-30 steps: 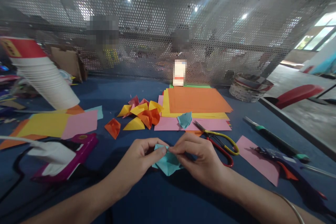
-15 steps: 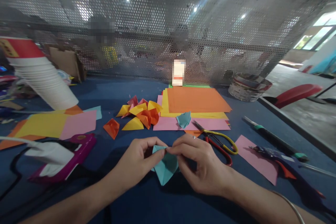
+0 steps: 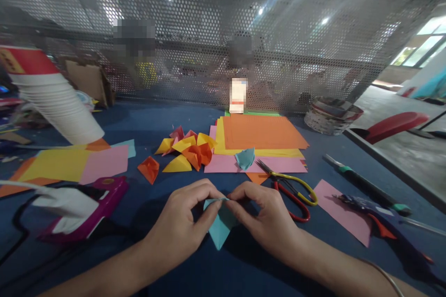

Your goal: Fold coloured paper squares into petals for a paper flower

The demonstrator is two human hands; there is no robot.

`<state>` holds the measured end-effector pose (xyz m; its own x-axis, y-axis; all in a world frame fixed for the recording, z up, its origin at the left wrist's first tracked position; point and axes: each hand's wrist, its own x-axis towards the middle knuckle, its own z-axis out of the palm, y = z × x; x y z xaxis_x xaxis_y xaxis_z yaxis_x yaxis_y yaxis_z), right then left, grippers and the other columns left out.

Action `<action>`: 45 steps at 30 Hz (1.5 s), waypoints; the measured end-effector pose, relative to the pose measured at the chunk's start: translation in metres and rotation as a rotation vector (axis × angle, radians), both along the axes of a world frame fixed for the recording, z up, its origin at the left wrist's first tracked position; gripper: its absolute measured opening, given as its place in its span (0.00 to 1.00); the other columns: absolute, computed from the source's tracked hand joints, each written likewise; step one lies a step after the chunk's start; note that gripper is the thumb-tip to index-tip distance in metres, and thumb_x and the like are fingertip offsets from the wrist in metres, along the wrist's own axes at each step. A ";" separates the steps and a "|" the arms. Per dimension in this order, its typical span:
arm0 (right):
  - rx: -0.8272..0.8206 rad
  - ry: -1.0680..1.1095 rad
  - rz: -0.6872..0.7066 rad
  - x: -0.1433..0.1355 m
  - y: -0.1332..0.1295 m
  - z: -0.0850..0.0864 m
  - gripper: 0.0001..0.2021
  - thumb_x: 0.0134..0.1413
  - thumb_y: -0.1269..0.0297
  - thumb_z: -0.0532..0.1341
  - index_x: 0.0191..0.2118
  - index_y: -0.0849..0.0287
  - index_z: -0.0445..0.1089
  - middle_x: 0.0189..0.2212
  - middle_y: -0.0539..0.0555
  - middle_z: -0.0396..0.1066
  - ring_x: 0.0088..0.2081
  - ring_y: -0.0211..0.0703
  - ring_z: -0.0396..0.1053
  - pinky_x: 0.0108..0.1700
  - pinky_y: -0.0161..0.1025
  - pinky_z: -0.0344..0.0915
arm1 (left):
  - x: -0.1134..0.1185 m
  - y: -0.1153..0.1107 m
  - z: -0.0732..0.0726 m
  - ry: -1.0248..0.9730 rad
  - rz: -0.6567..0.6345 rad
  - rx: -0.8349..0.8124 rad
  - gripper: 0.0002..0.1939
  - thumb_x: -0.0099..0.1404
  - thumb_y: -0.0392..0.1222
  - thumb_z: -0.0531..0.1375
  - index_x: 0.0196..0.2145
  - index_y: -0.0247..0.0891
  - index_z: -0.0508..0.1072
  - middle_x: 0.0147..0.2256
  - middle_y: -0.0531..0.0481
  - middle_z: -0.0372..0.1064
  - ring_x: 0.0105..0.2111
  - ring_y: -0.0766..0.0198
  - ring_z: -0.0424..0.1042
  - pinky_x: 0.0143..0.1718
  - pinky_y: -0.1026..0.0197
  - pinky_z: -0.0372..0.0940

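Observation:
Between my two hands is a light-blue folded paper (image 3: 220, 229), its point hanging toward me above the dark blue table. My left hand (image 3: 190, 209) pinches its upper left edge between thumb and fingers. At the upper right edge, my right hand (image 3: 259, 204) pinches the same paper, fingertips close to the left ones. Another light-blue folded piece (image 3: 245, 159) lies just beyond, on the pink sheets. Folded yellow, orange and pink pieces (image 3: 188, 148) sit in a group to the left, with one orange folded piece (image 3: 149, 169) apart from them.
Scissors (image 3: 292, 185) with red and yellow handles lie right of my hands. Farther right are a pink sheet (image 3: 343, 211), a glue gun (image 3: 376, 220) and a green-black tool (image 3: 369, 185). Stacked coloured paper (image 3: 265, 132) lies ahead. A purple power strip (image 3: 111, 199) and paper cups (image 3: 59, 102) stand left.
My right hand's fingers have curled in and lowered at the paper's upper edge. The paper has tipped, showing a narrower face with its point slightly lower.

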<state>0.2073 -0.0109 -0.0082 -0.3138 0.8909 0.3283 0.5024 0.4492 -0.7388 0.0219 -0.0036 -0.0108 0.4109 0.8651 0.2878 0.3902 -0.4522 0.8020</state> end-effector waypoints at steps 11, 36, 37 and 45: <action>0.311 -0.231 0.100 0.002 -0.003 -0.004 0.08 0.56 0.77 0.52 0.30 0.60 0.62 0.27 0.52 0.65 0.29 0.39 0.62 0.31 0.34 0.60 | 0.003 -0.002 -0.011 0.077 -0.020 0.103 0.08 0.64 0.31 0.52 0.31 0.41 0.66 0.29 0.56 0.64 0.30 0.67 0.66 0.31 0.64 0.60; 0.285 -0.243 0.051 0.002 0.001 -0.010 0.05 0.60 0.74 0.55 0.34 0.62 0.66 0.29 0.54 0.69 0.32 0.41 0.67 0.34 0.37 0.63 | 0.011 -0.002 -0.014 0.129 0.118 0.333 0.08 0.63 0.30 0.54 0.27 0.37 0.69 0.26 0.53 0.67 0.26 0.67 0.68 0.28 0.63 0.60; 0.286 -0.247 0.046 0.002 0.001 -0.010 0.05 0.60 0.74 0.55 0.33 0.62 0.66 0.29 0.53 0.69 0.32 0.41 0.67 0.34 0.37 0.63 | 0.011 -0.003 -0.013 0.131 0.121 0.326 0.09 0.63 0.30 0.53 0.28 0.37 0.69 0.26 0.53 0.67 0.26 0.67 0.68 0.28 0.63 0.60; 0.395 -0.363 0.037 -0.001 -0.001 -0.006 0.09 0.60 0.76 0.51 0.31 0.61 0.65 0.27 0.53 0.67 0.30 0.40 0.63 0.32 0.37 0.60 | 0.010 -0.004 -0.012 0.133 0.115 0.308 0.08 0.62 0.30 0.53 0.28 0.38 0.68 0.27 0.54 0.66 0.26 0.67 0.66 0.29 0.63 0.60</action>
